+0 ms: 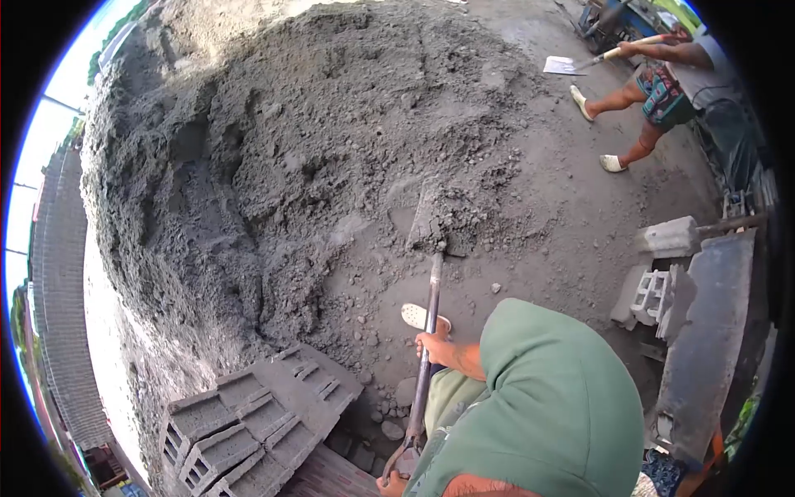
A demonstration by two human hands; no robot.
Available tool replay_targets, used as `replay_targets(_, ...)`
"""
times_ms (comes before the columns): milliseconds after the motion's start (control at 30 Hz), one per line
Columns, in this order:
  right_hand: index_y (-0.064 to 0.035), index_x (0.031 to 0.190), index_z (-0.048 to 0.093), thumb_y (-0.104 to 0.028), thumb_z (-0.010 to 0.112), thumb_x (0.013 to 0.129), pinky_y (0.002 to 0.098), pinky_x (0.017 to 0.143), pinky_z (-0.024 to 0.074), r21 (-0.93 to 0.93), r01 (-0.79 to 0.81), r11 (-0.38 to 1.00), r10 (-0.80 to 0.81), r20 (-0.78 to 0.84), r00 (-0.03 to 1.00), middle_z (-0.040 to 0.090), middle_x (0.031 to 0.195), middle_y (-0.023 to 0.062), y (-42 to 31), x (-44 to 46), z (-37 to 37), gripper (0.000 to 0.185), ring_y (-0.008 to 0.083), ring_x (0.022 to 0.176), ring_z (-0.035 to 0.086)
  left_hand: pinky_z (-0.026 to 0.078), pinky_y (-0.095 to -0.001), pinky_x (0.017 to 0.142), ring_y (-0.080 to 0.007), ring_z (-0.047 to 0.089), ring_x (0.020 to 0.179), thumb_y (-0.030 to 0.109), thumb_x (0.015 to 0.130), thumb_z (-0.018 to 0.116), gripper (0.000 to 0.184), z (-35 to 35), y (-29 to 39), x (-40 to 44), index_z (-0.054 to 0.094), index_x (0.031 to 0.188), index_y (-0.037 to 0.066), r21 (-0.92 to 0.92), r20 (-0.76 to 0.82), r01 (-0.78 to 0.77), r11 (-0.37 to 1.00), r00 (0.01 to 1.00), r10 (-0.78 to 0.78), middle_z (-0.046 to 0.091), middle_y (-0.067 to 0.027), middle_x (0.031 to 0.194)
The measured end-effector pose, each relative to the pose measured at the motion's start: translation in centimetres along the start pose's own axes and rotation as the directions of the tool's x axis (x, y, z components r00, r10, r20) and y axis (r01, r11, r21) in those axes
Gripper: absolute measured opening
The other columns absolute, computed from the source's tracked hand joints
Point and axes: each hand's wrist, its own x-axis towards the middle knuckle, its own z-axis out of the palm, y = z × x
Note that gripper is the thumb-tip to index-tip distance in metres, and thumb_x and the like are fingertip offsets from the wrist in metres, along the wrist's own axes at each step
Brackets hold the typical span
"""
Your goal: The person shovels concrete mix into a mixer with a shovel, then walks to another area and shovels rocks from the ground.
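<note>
My left hand and my right hand both hold a long-handled shovel (433,286). One hand (436,348) wraps round the middle of the shaft; the other (392,484) is at the handle's end, near the bottom edge, partly cut off. Which of them is left or right is hard to tell, but both are closed on the shovel. The blade lies low at the edge of a large grey heap of sand or gravel (331,124), with loose grey material (455,217) on and around it. A light clog shows beside the shaft.
Hollow concrete blocks (277,414) are stacked at the lower left. More blocks (654,294) and a grey metal sheet (704,323) lie at the right. At the upper right another person (662,91) stands holding a second shovel (563,65).
</note>
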Motion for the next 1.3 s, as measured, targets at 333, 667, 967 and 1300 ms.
replay_targets(333, -0.0039, 0.063, 0.049, -0.002, 0.061, 0.067, 0.0321, 0.035, 0.0387, 0.562, 0.552, 0.617, -0.366, -0.415, 0.833, 0.050, 0.053, 0.0064, -19.1, -14.3, -27.2, 0.013, 0.0171, 0.042, 0.050, 0.034, -0.0325, 0.040, -0.0175, 0.044, 0.042, 0.008, 0.065, 0.058, 0.012, 11.8, 22.6, -6.6, 0.048, 0.071, 0.004, -0.663, 0.556, 0.006, 0.748, 0.673, 0.487, 0.045, -0.0082, 0.051)
replay_targets(667, -0.0046, 0.069, 0.047, -0.012, 0.062, 0.076, 0.0310, 0.041, 0.0407, 0.384, 0.849, -0.363, -0.532, -0.833, 0.150, 0.047, 0.056, 0.0052, -35.7, -44.4, -64.9, 0.018, 0.0169, 0.044, 0.047, 0.035, -0.0240, 0.039, -0.0113, 0.042, 0.042, -0.001, 0.067, 0.052, 0.013, 6.3, 51.7, -46.8, 0.041, 0.070, 0.005, -0.970, 0.193, 0.123, 0.207, -0.121, 0.974, 0.046, -0.0050, 0.052)
replay_targets(967, -0.0063, 0.065, 0.050, -0.008, 0.061, 0.076, 0.0308, 0.044, 0.0444, 0.671, 0.673, -0.312, -0.753, -0.606, 0.255, 0.049, 0.055, 0.0045, -31.3, -43.6, -63.7, 0.015, 0.0156, 0.046, 0.049, 0.035, -0.0257, 0.055, -0.0104, 0.041, 0.059, 0.011, 0.071, 0.063, 0.027, 6.0, 47.5, -41.2, 0.036, 0.070, 0.008, -0.968, -0.208, -0.075, -0.238, -0.282, 0.937, 0.043, -0.0025, 0.063)
replay_targets(1300, -0.0009, 0.089, 0.048, -0.033, 0.054, 0.086, 0.0361, 0.070, 0.0554, 0.721, 0.510, 0.469, -0.859, 0.237, 0.455, 0.059, 0.080, 0.0146, -31.9, -35.6, -39.4, 0.033, 0.0231, 0.074, 0.064, 0.044, -0.0386, 0.058, -0.0248, 0.054, 0.059, 0.025, 0.060, 0.066, 0.031, 0.0, 45.5, -19.8, 0.050, 0.072, 0.002, -0.368, 0.149, -0.918, 0.144, 0.094, 0.984, 0.054, -0.0118, 0.062)
